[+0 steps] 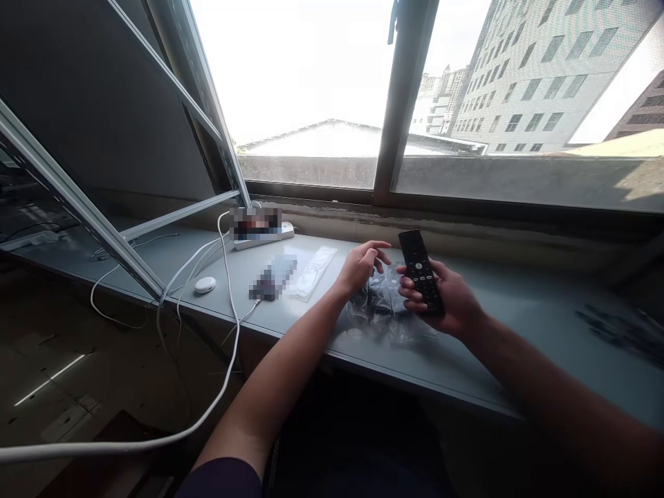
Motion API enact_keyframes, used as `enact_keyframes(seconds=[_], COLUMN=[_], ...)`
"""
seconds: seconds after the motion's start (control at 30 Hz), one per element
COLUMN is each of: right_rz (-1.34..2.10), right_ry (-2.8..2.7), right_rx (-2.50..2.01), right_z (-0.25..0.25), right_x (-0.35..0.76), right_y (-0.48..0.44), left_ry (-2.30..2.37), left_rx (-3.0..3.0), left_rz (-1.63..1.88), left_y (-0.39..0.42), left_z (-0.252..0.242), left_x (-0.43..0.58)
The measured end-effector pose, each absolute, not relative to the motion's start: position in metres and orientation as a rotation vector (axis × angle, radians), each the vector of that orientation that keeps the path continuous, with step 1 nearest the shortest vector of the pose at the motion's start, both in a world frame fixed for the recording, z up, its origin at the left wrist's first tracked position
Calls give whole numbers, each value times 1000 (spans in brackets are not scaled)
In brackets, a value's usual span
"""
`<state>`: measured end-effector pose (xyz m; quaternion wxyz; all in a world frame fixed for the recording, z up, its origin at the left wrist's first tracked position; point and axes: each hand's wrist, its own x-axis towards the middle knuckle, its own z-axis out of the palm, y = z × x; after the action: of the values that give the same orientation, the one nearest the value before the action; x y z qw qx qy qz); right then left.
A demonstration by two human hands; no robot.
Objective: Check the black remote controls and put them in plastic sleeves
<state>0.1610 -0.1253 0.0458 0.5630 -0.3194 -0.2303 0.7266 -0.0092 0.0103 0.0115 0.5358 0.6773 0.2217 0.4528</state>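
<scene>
A black remote control point(419, 268) with a round pale button is held tilted upright, its button side facing me. Wrapped around its lower half are the fingers of my right hand point(447, 299). To the left of the remote, my left hand point(366, 265) hovers with loosely bent fingers apart and nothing visible in them. Beneath both hands lie clear plastic bags point(381, 297) with dark things inside, partly hidden by my hands. Whether my left hand touches the bags I cannot tell.
On the pale tabletop point(498, 353) lie a flat clear packet point(315, 272), a blurred-out device with a cable, and a round white object point(205, 284). A white power strip point(264, 236) sits near the window. A white cable point(236, 332) hangs over the front edge. Metal framing rises at left.
</scene>
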Motion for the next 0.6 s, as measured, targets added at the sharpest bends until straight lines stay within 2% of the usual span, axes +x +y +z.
enact_keyframes(seconds=[0.4, 0.6], right_rz=[1616, 1697], right_ry=[-571, -596], right_rx=[-881, -753], right_z=[51, 45], right_x=[154, 161], right_y=[-127, -126], left_ry=[515, 512], left_rx=[1615, 1614], left_rz=[1081, 1083], left_y=[14, 15], left_z=[8, 8], left_x=[-8, -8])
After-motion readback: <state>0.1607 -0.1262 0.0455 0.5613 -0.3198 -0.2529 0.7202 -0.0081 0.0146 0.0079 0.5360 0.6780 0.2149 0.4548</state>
